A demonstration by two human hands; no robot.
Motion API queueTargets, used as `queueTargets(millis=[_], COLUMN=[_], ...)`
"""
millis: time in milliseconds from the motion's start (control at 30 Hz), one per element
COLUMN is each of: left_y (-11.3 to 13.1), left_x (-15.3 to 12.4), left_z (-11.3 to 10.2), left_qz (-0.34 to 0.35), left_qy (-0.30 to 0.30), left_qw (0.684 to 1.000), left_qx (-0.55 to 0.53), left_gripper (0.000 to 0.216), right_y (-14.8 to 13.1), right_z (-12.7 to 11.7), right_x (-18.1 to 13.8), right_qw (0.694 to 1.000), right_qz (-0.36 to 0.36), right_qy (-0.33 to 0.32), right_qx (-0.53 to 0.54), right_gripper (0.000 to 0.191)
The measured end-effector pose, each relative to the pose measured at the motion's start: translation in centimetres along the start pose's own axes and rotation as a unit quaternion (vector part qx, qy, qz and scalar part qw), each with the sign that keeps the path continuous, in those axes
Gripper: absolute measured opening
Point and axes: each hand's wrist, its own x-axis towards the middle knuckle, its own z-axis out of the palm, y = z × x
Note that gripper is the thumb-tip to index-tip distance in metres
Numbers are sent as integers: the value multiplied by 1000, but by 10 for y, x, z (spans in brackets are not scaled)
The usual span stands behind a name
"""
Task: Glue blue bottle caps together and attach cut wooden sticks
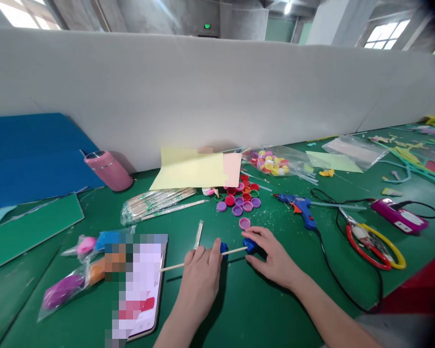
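Note:
A thin wooden stick (203, 258) lies across the green table with a blue bottle cap (224, 248) on it and another blue cap (250, 245) at its right end. My left hand (200, 278) rests over the stick, fingers pinching by the left cap. My right hand (271, 256) grips the right cap between thumb and fingers. A purple cap (244, 223) sits just beyond my right hand.
Loose coloured caps (241, 198), a bag of caps (271, 162), a blue glue gun (300, 208) with its black cord, scissors (375, 244), a bag of sticks (155, 203), yellow paper (190, 169), a pink tumbler (108, 169), a phone (141, 290), clay packets (68, 285).

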Motion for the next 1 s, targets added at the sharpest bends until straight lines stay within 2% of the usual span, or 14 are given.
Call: queueTargets(millis=[300,500,1000], left_y=[2,2,6], left_x=[-1,2,0], left_z=[7,5,9], left_qz=[-42,-43,-35], left_qy=[-35,-53,-6], left_qw=[998,998,999], left_qx=[-12,-16,5], left_gripper=[34,35,39], right_y=[3,4,3], right_z=[2,2,2], right_x=[0,1,-1], right_qw=[1000,1000,999], right_qz=[4,11,24], right_qy=[1,-4,2], right_qx=[-15,-15,21], right_gripper=[46,46,48])
